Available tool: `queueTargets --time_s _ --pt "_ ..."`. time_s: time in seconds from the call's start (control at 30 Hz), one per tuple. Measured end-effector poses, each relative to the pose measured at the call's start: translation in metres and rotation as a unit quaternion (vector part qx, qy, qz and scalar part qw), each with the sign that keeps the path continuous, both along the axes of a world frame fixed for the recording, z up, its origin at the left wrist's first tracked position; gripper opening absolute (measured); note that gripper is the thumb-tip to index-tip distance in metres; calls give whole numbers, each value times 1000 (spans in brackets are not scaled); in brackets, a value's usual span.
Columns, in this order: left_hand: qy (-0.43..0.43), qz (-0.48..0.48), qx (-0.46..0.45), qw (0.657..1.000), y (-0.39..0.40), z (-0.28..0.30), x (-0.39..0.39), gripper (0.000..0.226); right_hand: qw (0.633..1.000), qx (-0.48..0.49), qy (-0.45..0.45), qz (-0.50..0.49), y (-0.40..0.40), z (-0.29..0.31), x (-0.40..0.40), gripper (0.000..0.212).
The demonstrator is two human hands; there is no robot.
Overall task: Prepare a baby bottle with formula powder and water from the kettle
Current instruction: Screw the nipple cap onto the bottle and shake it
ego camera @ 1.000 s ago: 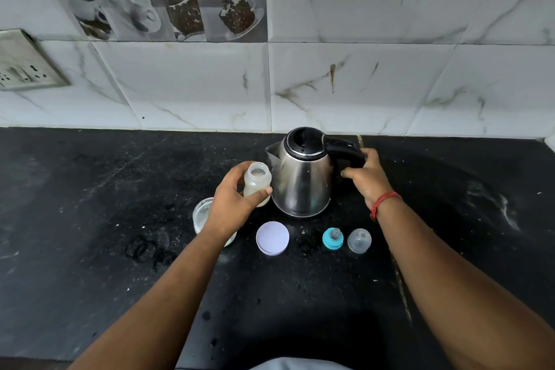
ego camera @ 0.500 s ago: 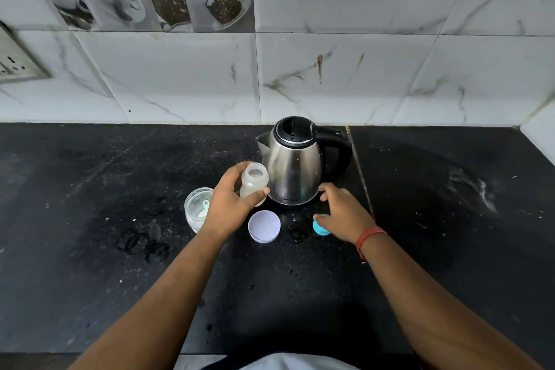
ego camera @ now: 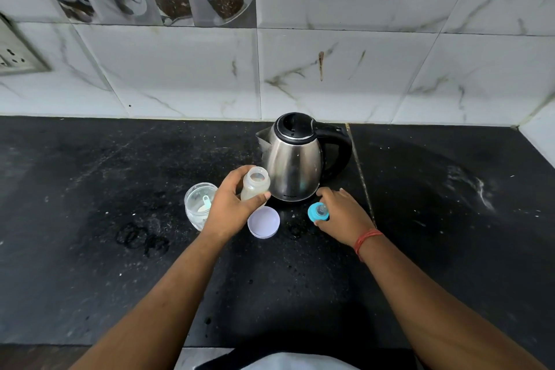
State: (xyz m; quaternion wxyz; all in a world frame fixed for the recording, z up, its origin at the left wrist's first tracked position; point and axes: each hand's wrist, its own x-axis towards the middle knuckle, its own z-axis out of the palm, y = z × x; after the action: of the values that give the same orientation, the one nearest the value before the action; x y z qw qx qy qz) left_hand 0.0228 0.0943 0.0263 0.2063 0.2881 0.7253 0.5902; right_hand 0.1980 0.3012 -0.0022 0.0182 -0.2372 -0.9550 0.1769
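My left hand (ego camera: 232,208) grips an open baby bottle (ego camera: 255,184) holding milky liquid, upright on the black counter just left of the steel kettle (ego camera: 295,161). The kettle stands with its lid down and its black handle to the right. My right hand (ego camera: 341,213) pinches the blue nipple ring (ego camera: 318,211) on the counter in front of the kettle. A clear formula jar (ego camera: 199,203) with a scoop inside stands open left of my left hand. Its white lid (ego camera: 263,222) lies between my hands. The clear bottle cap is hidden behind my right hand.
The black stone counter (ego camera: 120,264) reaches to a marble-tiled wall (ego camera: 330,69) at the back. A wall socket (ego camera: 15,54) sits at far left. White powder smears (ego camera: 471,183) mark the counter at right. The counter's front edge lies near the frame's bottom.
My right hand left the kettle handle, came down to the counter and took hold of the blue nipple ring. My left hand kept its grip on the bottle.
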Motion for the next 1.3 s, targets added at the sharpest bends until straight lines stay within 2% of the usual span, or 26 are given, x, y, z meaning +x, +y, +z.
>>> queueTargets --time_s 0.1,0.3,0.47,0.53,0.8,1.1,1.2,1.3 --pt "-5 -3 1 1000 0 2 2 55 992 -88 79 -36 -7 15 -6 43" --pt "2 -15 -1 1000 1 7 5 53 944 -238 219 -69 -24 55 -25 44" --pt "-4 -24 -3 1000 4 12 6 54 907 -312 281 -46 -36 91 -39 44" --pt "-9 -26 -4 1000 7 14 7 55 908 -310 282 -23 -39 102 -44 44" --pt "-1 -40 -7 999 12 27 10 54 952 -227 201 37 -48 115 -62 52" --pt "33 -62 -7 998 15 39 6 52 963 -205 162 69 -45 123 -67 51" --pt "40 -59 -10 997 18 41 5 53 960 -211 176 57 -44 124 -67 48" --pt "26 -53 -3 998 20 40 5 55 964 -168 203 23 -48 124 -68 46"
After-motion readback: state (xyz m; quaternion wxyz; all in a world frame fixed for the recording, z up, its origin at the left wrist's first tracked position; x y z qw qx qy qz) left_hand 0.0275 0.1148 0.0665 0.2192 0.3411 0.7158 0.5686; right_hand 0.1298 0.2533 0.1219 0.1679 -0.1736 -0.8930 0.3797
